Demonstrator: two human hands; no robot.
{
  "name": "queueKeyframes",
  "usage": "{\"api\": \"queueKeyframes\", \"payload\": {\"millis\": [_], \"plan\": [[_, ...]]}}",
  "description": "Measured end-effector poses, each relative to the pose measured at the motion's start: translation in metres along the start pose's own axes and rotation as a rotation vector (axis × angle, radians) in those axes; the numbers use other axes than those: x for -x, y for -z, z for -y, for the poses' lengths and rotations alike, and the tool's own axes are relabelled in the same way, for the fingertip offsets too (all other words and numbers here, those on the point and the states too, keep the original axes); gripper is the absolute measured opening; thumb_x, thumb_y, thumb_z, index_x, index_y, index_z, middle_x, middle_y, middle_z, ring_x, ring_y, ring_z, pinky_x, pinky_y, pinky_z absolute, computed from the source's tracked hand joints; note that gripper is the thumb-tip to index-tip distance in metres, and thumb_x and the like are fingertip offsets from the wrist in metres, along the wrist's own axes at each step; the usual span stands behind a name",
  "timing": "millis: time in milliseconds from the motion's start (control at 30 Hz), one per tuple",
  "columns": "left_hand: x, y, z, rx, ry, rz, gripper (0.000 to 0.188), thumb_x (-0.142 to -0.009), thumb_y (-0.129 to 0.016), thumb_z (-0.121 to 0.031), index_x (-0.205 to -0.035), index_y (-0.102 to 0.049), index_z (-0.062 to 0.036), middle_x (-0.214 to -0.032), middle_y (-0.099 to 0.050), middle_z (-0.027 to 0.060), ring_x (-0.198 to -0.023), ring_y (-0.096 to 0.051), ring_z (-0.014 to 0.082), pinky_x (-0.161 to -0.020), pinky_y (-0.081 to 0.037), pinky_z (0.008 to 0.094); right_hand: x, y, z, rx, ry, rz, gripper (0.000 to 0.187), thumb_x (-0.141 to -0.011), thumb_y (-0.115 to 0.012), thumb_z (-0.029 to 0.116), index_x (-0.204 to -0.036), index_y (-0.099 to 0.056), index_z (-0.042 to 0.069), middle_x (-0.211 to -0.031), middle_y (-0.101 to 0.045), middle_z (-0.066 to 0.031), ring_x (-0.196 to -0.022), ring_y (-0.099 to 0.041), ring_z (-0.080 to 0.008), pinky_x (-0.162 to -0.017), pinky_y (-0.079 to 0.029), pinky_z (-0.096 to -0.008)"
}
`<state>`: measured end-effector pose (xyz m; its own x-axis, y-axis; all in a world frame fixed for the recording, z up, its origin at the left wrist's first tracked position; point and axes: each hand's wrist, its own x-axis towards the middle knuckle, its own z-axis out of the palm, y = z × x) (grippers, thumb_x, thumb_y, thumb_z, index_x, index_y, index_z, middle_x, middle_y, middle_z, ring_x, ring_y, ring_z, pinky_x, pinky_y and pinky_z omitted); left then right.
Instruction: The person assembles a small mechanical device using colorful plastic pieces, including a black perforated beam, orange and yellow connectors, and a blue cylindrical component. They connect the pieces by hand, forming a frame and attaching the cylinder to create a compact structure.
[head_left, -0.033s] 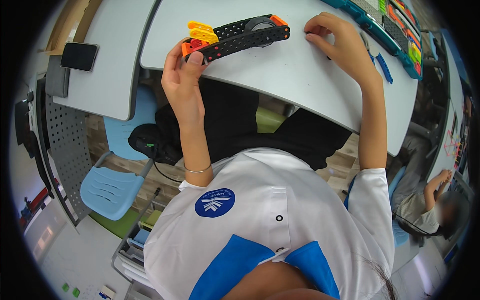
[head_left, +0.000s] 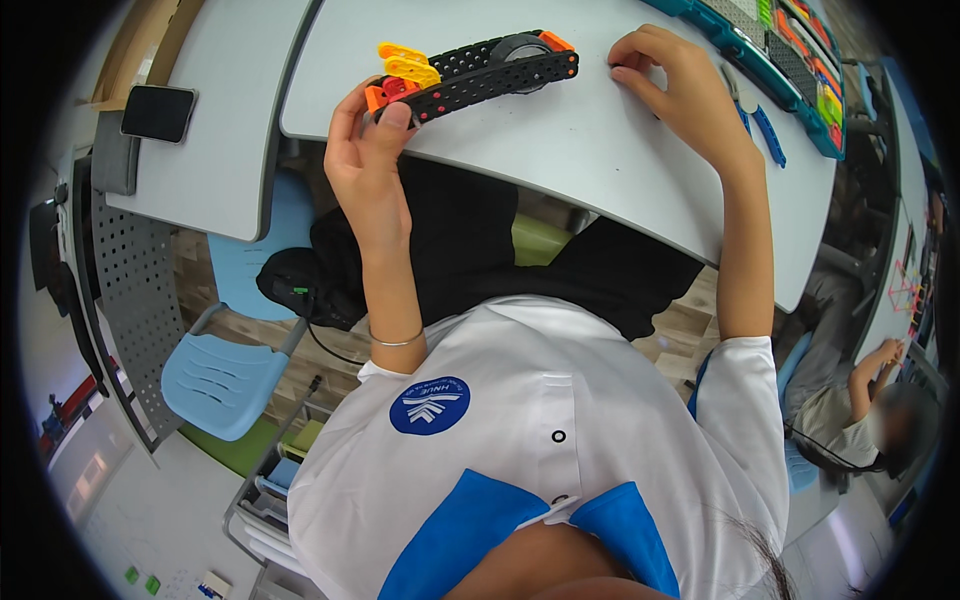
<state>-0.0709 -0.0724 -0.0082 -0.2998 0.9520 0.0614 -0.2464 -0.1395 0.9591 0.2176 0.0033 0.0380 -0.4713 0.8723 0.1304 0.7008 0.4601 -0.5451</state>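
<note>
Presently, a black perforated building-kit beam assembly [head_left: 490,75] is seen lying on the near part of a pale grey table [head_left: 600,150], running roughly left to right with its left end over the table's near edge. Orange pieces [head_left: 385,92] are fitted at its left end and an orange cap at its right end; yellow pieces [head_left: 408,65] stand on top near the left end, and a grey wheel-like part [head_left: 520,45] is set between the two black strips.

The left hand [head_left: 365,160] is closed on the assembly's left end: the thumb is pressed on the near black strip beside the orange pieces, the fingers are curled around the far side. The right hand [head_left: 675,95] is placed on the table top just right of the assembly, fingers bent, fingertips pinched down on the surface; whether a small part is held under them cannot be told. The two hands are held well apart, the assembly between them.

A teal parts tray [head_left: 745,50] with coloured pieces is noted at the far right of the table, with loose blue pieces [head_left: 768,135] beside it. A dark phone-like slab [head_left: 158,112] lies on a neighbouring table [head_left: 215,150] at left. A light blue chair [head_left: 225,375] stands below it. Another person [head_left: 860,405] is seated at lower right.
</note>
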Motion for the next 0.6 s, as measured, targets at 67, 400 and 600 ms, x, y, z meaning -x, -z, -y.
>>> {"api": "queueKeyframes", "payload": {"millis": [67,400,600], "plan": [[-0.003,-0.007,0.002,0.010,-0.013,-0.021,0.048,-0.092,-0.072,-0.012,-0.130,-0.052,0.0084,-0.119,-0.062,0.0180,-0.106,-0.066,0.0205,-0.091,-0.057,0.0324,-0.003,0.001,0.005,0.043,0.056,-0.122,0.010,-0.088,-0.071,0.005,-0.097,-0.068,0.002,-0.090,-0.066,-0.0070,-0.084,-0.063,-0.0176,-0.080,-0.049,-0.0304],[0.017,-0.042,0.017,-0.032,-0.162,0.026,0.061,-0.077,-0.082,0.005,-0.122,-0.041,0.0001,-0.118,-0.051,0.0149,-0.110,-0.061,0.0211,-0.092,-0.057,0.0331,0.001,-0.019,0.039,-0.324,0.361,-0.246,0.025,-0.076,-0.081,0.006,-0.099,-0.071,0.003,-0.097,-0.069,-0.0064,-0.084,-0.065,-0.0198,-0.072,-0.052,-0.0301],[0.016,-0.046,0.021,-0.051,-0.189,0.057,0.066,-0.075,-0.087,-0.002,-0.121,-0.039,-0.0037,-0.119,-0.046,0.0118,-0.111,-0.055,0.0179,-0.091,-0.056,0.0340,0.003,-0.040,0.053,-0.364,0.404,-0.263,0.016,-0.080,-0.079,0.004,-0.095,-0.072,0.002,-0.093,-0.069,-0.0052,-0.077,-0.066,-0.0168,-0.067,-0.054,-0.0281]]}}
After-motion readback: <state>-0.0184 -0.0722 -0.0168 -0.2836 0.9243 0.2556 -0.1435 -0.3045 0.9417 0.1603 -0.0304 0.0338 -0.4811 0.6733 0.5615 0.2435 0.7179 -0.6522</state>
